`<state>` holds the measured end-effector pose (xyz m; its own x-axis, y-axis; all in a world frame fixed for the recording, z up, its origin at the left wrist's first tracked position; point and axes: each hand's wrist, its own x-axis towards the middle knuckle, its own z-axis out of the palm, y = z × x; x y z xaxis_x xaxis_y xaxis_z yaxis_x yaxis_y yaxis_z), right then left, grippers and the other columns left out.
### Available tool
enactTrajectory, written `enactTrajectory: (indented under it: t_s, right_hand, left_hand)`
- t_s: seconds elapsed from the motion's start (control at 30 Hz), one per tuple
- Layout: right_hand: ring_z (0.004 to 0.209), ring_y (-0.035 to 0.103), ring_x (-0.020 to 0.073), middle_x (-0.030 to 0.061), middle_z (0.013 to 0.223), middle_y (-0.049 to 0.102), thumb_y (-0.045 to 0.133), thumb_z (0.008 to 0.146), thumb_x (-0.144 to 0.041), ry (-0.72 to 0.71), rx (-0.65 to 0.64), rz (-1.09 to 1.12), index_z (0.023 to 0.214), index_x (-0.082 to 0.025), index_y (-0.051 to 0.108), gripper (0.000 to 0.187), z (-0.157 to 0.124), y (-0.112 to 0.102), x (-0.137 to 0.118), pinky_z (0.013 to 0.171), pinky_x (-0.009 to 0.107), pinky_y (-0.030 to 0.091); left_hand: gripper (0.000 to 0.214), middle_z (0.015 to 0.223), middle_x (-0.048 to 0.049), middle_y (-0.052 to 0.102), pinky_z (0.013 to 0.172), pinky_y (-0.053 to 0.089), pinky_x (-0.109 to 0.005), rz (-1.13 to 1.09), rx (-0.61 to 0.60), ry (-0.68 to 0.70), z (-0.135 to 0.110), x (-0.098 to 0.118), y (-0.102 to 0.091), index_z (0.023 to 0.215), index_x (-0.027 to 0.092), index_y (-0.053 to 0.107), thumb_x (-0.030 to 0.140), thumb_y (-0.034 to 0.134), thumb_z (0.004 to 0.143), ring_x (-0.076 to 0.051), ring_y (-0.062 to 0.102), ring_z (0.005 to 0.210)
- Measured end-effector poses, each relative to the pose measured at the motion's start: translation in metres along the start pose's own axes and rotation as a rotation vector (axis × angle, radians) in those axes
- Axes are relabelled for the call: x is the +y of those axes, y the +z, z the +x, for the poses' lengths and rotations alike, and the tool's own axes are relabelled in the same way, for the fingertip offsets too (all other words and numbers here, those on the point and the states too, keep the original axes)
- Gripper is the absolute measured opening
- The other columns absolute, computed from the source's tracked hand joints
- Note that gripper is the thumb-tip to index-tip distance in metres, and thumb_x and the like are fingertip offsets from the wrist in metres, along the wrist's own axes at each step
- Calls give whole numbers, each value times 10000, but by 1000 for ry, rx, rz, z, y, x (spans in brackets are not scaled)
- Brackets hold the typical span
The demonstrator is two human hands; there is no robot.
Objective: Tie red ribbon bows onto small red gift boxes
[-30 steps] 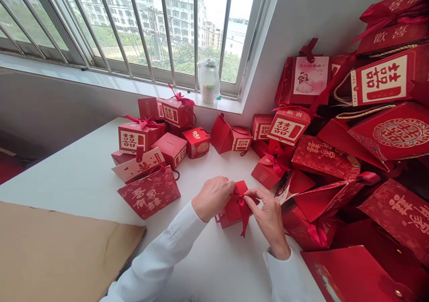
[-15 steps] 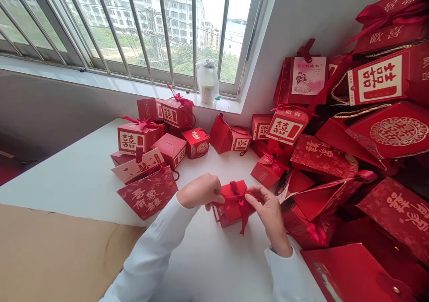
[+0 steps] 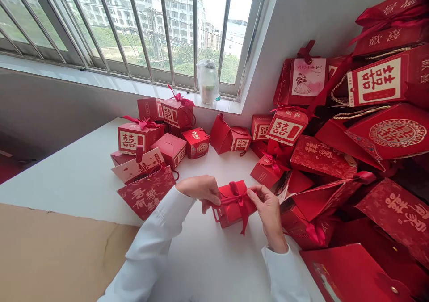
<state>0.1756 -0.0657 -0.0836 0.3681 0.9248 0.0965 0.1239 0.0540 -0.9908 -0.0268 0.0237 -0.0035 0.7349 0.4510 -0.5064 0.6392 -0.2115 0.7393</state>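
Working remotely, I am watching both hands over a small red box [image 3: 231,213], which is sitting on the white surface [image 3: 201,262], in front of a cluster of other boxes and just left of a leaning pile [image 3: 325,157]. Fingers of the left hand [image 3: 200,189] are pinching the red ribbon [image 3: 243,209] by the box's left edge; fingers of the right hand [image 3: 268,208] are pinching it just right of the knot [image 3: 240,199]. A ribbon end is hanging down the near side. Risks I am noting: uneven tension between the two pinches could be dragging the knot off centre or twisting the light-looking box, since no grip on its walls is showing. Tugging a free end rather than a loop could be loosening the bow; fingers are covering part of the ribbon, so I am not making out which strand the right hand is taking. The ribbon is looking smooth, so a weak pinch could be slipping; pulling too hard could be creasing the lid. The right hand is lying near the pile, where a wide sideways sweep could be toppling boxes onto this one.
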Motion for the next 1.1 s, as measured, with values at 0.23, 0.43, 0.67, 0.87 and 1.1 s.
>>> enactTrajectory:
  t_s: [0.23,0.43,0.67,0.87,1.1]
  right_hand:
    - [672,572,159,16,718,636,677,741,-424,9,6,-37,780,-167,645,261,0,0,1,623,262,449]
    - [634,562,157,10,706,617,682,717,-483,28,9,-13,836,-175,626,335,0,0,-1,572,254,445]
    - [617,541,136,-7,710,596,692,707,-482,42,-26,54,857,-186,615,340,0,0,-1,552,236,441]
    - [644,548,140,-7,710,601,673,736,-459,14,-34,28,849,-189,620,298,-1,-1,-3,589,244,458]
    - [656,577,153,0,731,598,651,752,-454,24,-26,27,951,-186,577,342,1,-1,-2,589,262,480]
  left_hand:
    - [218,441,24,563,549,396,-193,23,-48,-11,3,-3,-2,525,157,550,261,584,713,-121,604,521]
    - [184,584,-3,606,483,300,-220,320,293,-72,-13,1,0,611,182,610,332,610,719,-140,533,568]
    - [309,769,-40,595,681,367,-264,327,672,140,-3,28,23,741,172,572,419,456,886,-177,510,768]
    - [293,914,-64,541,761,401,-309,310,741,140,29,30,49,930,185,564,414,649,767,-232,435,921]
    - [390,1029,-68,565,850,408,-329,202,583,148,20,19,31,1049,190,528,366,676,733,-243,458,1018]
